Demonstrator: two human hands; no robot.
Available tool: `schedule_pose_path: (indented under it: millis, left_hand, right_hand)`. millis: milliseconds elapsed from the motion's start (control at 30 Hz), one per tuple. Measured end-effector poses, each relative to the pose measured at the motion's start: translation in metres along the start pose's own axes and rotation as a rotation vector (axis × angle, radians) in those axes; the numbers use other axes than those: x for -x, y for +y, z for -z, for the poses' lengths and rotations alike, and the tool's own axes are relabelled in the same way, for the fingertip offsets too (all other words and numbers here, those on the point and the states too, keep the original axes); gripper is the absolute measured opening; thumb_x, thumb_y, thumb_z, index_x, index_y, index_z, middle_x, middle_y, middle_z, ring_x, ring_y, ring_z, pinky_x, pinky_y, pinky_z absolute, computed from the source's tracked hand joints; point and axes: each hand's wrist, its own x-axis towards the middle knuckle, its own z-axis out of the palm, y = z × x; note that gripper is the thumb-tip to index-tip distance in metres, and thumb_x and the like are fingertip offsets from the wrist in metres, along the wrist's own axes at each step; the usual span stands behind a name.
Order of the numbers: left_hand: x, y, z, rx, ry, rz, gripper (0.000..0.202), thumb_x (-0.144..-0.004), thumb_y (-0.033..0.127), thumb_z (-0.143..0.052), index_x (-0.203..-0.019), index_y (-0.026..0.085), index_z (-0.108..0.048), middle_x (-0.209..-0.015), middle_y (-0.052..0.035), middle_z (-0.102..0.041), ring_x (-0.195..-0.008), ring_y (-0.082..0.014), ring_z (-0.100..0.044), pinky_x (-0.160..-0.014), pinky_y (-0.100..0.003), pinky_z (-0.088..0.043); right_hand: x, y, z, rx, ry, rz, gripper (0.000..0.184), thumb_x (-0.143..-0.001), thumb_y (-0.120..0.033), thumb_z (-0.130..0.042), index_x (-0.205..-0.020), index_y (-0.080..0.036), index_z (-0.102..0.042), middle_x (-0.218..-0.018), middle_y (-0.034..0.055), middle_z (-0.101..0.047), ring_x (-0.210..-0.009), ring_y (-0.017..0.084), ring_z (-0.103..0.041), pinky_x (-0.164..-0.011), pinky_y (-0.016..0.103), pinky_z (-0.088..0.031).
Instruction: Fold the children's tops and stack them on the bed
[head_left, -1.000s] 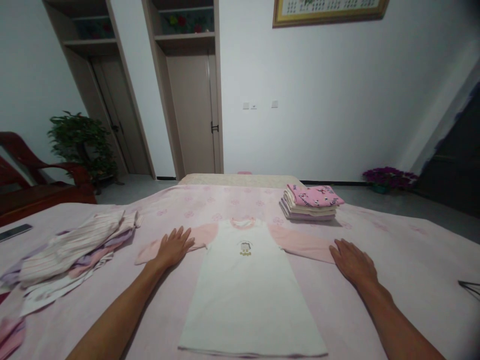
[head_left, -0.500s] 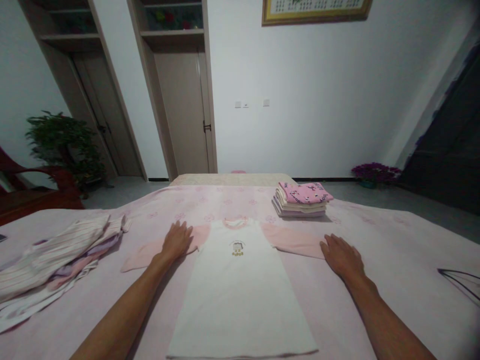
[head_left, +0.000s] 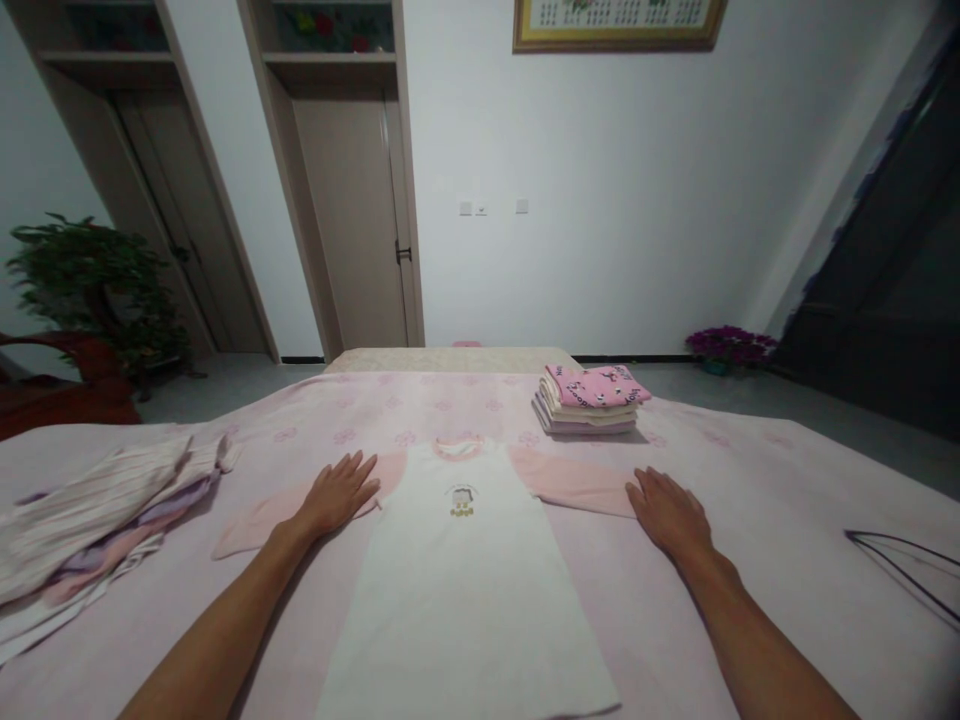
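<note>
A white long-sleeved shirt (head_left: 465, 590) with pink sleeves and a small printed motif on its chest lies flat, collar away from me. My left hand (head_left: 339, 494) rests palm down across the left sleeve (head_left: 262, 515), fingers stretched out. Over the cuff end of the right sleeve (head_left: 577, 482) lies my right hand (head_left: 671, 508), also flat, its fingers extended and hiding the cuff. Neither hand grips the cloth.
A folded stack of clothes (head_left: 590, 400), pink on top, sits beyond the right sleeve. Loose clothes (head_left: 97, 530) are heaped at the left. A dark thin loop (head_left: 892, 550) lies far right on the pink flowered cover (head_left: 765, 560).
My left hand has shifted slightly toward me along the sleeve, its fingers a little more spread. The right hand stays on its cuff. The whole view has turned slightly right.
</note>
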Motion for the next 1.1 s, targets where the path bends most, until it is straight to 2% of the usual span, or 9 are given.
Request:
schedule_pose_path:
  millis: [100, 200, 400, 467, 567, 700, 833, 1000, 1100]
  left_hand:
    - [0.006, -0.015, -0.004, -0.032, -0.01, 0.09, 0.064, -0.1, 0.054, -0.03, -0.156, 0.025, -0.028, -0.162, -0.012, -0.026, -0.149, -0.0327, -0.024, -0.115, -0.052, -0.021]
    - [0.009, -0.019, -0.003, -0.041, 0.007, 0.161, 0.062, -0.1, 0.052, -0.028, -0.156, 0.025, -0.028, -0.162, -0.013, -0.027, -0.148, -0.0339, -0.025, -0.114, -0.054, -0.022]
    - [0.01, 0.0, 0.007, -0.017, 0.056, 0.302, 0.057, -0.101, 0.041, -0.025, -0.149, 0.015, -0.042, -0.155, -0.0209, -0.037, -0.141, -0.0385, -0.035, -0.109, -0.061, -0.027]
    - [0.011, 0.015, 0.009, -0.008, 0.065, 0.243, 0.053, -0.101, 0.038, -0.027, -0.145, 0.016, -0.048, -0.153, -0.018, -0.042, -0.142, -0.0348, -0.036, -0.112, -0.055, -0.027]
    - [0.017, 0.04, 0.008, 0.028, 0.058, 0.07, 0.052, -0.102, 0.04, -0.029, -0.148, 0.021, -0.045, -0.157, -0.0099, -0.039, -0.147, -0.0271, -0.03, -0.116, -0.044, -0.025]
    - [0.029, 0.053, 0.009, 0.067, 0.026, -0.065, 0.058, -0.103, 0.047, -0.023, -0.154, 0.02, -0.035, -0.162, -0.0099, -0.028, -0.15, -0.0284, -0.023, -0.119, -0.046, -0.02]
    - [0.045, 0.022, 0.009, 0.016, 0.018, -0.006, 0.057, -0.102, 0.046, -0.026, -0.155, 0.024, -0.033, -0.163, -0.0083, -0.026, -0.15, -0.0288, -0.021, -0.118, -0.048, -0.02]
    - [0.07, -0.046, 0.003, -0.089, 0.007, 0.223, 0.059, -0.098, 0.042, -0.033, -0.154, 0.025, -0.033, -0.162, -0.0107, -0.029, -0.149, -0.0318, -0.025, -0.114, -0.055, -0.023]
    - [0.079, -0.07, 0.002, -0.109, 0.002, 0.342, 0.06, -0.098, 0.043, -0.031, -0.155, 0.024, -0.032, -0.162, -0.0116, -0.029, -0.148, -0.0323, -0.027, -0.114, -0.056, -0.022]
  right_hand:
    - [0.001, 0.0, 0.0, 0.0, 0.002, -0.002, 0.056, -0.101, -0.043, -0.025, -0.146, -0.017, -0.047, -0.155, 0.0105, -0.042, -0.141, 0.029, -0.037, -0.115, 0.05, -0.026]
    - [0.001, -0.001, 0.001, 0.002, 0.004, -0.005, 0.056, -0.1, -0.042, -0.025, -0.146, -0.017, -0.047, -0.154, 0.011, -0.042, -0.141, 0.029, -0.037, -0.115, 0.05, -0.026]
    - [0.002, -0.004, 0.006, 0.003, 0.003, -0.008, 0.056, -0.1, -0.041, -0.025, -0.145, -0.016, -0.047, -0.154, 0.0125, -0.042, -0.141, 0.03, -0.037, -0.115, 0.052, -0.026]
    - [0.002, -0.004, 0.006, 0.008, 0.006, -0.005, 0.056, -0.101, -0.041, -0.024, -0.145, -0.015, -0.047, -0.154, 0.0126, -0.042, -0.141, 0.029, -0.037, -0.115, 0.051, -0.026]
    - [0.002, -0.003, 0.003, 0.003, 0.004, -0.004, 0.056, -0.101, -0.041, -0.025, -0.145, -0.015, -0.047, -0.154, 0.0122, -0.042, -0.141, 0.029, -0.037, -0.115, 0.051, -0.025]
    - [0.001, -0.001, 0.001, -0.018, 0.006, -0.004, 0.056, -0.101, -0.042, -0.025, -0.145, -0.016, -0.047, -0.155, 0.0118, -0.041, -0.141, 0.03, -0.036, -0.115, 0.052, -0.025]
    - [0.001, 0.001, 0.001, -0.019, 0.011, 0.006, 0.056, -0.101, -0.041, -0.025, -0.145, -0.015, -0.048, -0.154, 0.0125, -0.042, -0.141, 0.03, -0.036, -0.115, 0.052, -0.025]
    - [0.004, 0.0, 0.003, -0.033, 0.011, 0.003, 0.056, -0.101, -0.042, -0.025, -0.145, -0.015, -0.047, -0.153, 0.0118, -0.043, -0.141, 0.029, -0.037, -0.115, 0.051, -0.024]
    - [0.006, -0.002, 0.005, -0.037, 0.021, -0.004, 0.056, -0.101, -0.042, -0.023, -0.145, -0.015, -0.047, -0.153, 0.0121, -0.043, -0.141, 0.029, -0.037, -0.115, 0.051, -0.024]
